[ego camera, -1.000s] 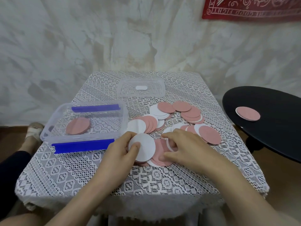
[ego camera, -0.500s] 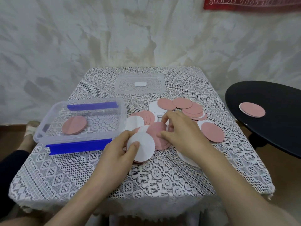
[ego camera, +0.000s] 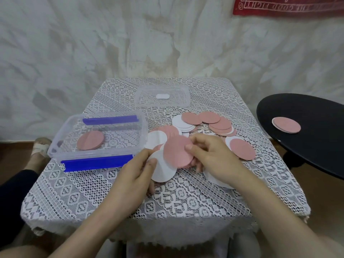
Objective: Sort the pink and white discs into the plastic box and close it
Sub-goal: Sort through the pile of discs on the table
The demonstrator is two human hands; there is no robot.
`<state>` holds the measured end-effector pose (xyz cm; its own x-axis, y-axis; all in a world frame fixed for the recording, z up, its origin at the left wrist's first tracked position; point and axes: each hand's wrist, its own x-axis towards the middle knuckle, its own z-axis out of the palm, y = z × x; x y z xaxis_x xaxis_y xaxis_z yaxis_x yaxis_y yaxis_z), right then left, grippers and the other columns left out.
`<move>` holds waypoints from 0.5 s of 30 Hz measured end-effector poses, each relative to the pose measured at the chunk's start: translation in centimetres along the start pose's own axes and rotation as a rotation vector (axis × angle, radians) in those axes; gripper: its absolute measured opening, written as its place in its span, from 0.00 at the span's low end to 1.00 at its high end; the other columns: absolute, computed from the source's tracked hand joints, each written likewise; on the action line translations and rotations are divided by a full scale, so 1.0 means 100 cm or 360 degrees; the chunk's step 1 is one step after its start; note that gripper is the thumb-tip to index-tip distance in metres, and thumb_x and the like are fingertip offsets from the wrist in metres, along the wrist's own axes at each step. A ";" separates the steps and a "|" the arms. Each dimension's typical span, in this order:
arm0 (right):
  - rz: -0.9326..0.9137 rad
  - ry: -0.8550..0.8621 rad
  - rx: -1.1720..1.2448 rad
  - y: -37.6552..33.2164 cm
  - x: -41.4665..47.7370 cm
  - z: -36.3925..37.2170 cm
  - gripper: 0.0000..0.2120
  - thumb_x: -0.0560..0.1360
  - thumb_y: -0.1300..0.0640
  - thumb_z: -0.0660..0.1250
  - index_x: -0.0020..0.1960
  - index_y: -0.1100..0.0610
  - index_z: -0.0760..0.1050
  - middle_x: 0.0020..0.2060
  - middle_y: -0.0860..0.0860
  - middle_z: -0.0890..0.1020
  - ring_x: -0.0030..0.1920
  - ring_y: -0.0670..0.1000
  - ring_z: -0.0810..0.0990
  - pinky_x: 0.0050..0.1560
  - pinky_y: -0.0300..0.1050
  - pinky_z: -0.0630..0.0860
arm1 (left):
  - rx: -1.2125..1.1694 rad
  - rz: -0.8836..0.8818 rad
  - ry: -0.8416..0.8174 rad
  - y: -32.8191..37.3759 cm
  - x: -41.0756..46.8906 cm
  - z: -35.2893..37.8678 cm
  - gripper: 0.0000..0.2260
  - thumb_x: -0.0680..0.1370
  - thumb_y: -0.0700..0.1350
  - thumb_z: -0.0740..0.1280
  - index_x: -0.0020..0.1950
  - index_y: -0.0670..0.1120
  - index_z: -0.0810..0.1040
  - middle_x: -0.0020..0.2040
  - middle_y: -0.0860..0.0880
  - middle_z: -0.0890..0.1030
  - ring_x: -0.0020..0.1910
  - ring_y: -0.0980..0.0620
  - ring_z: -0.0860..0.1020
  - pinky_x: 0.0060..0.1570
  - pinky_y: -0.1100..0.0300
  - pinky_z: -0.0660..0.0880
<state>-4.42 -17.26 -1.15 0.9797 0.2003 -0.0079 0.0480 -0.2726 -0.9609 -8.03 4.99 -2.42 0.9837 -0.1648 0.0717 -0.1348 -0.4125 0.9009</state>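
Note:
The clear plastic box [ego camera: 55, 148] with blue clips stands open at the table's left, with pink discs [ego camera: 90, 140] inside. Its clear lid [ego camera: 183, 90] lies at the back. Several loose pink and white discs [ego camera: 214, 121] are spread over the table's middle and right. My left hand [ego camera: 134, 172] holds a white disc [ego camera: 163, 170] by its edge, thumb on top. My right hand [ego camera: 210, 155] pinches a pink disc [ego camera: 176, 151] just above the white one, overlapping it.
The table [ego camera: 93, 192] wears a white lace cloth. A black round side table [ego camera: 316, 112] at the right carries one pink disc [ego camera: 286, 124]. A person's leg and sandalled foot [ego camera: 40, 146] show at the left. A white disc [ego camera: 214, 180] lies under my right wrist.
My right hand lifted a pink disc off the pile and brought it left, over the white disc that my left hand holds. The left hand has stayed in place.

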 end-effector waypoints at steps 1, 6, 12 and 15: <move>-0.0016 -0.0035 -0.0138 0.001 -0.004 0.004 0.06 0.82 0.58 0.66 0.49 0.54 0.81 0.33 0.47 0.80 0.30 0.50 0.78 0.35 0.47 0.78 | -0.0047 0.0001 -0.0007 0.001 -0.002 0.000 0.10 0.85 0.48 0.56 0.57 0.60 0.76 0.30 0.41 0.78 0.23 0.57 0.72 0.27 0.62 0.68; -0.0156 -0.0042 -0.0221 0.000 -0.020 0.023 0.05 0.79 0.56 0.69 0.50 0.46 0.80 0.39 0.49 0.80 0.36 0.56 0.83 0.40 0.57 0.83 | -0.0016 0.0084 -0.0093 0.007 -0.009 0.000 0.08 0.83 0.49 0.63 0.59 0.61 0.76 0.31 0.46 0.80 0.26 0.57 0.76 0.27 0.63 0.71; -0.0451 0.0066 -0.0637 0.000 -0.034 0.023 0.03 0.78 0.50 0.70 0.47 0.49 0.78 0.38 0.45 0.80 0.38 0.47 0.79 0.41 0.44 0.76 | 0.0675 0.0390 0.0018 0.001 -0.012 -0.007 0.12 0.82 0.49 0.64 0.63 0.63 0.72 0.36 0.56 0.80 0.35 0.56 0.78 0.37 0.59 0.74; -0.0508 0.0051 -0.0904 0.000 -0.039 0.025 0.05 0.79 0.46 0.68 0.50 0.46 0.77 0.36 0.44 0.78 0.40 0.45 0.75 0.39 0.38 0.69 | 0.0781 0.0412 0.0022 -0.005 -0.020 -0.004 0.11 0.83 0.51 0.62 0.64 0.61 0.70 0.40 0.58 0.81 0.38 0.58 0.77 0.38 0.57 0.73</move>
<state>-8.72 -15.67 -1.83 0.9053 0.3276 0.2704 0.4242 -0.6611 -0.6189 -9.92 5.85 -2.86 0.9123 -0.3057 0.2727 -0.4084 -0.7296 0.5485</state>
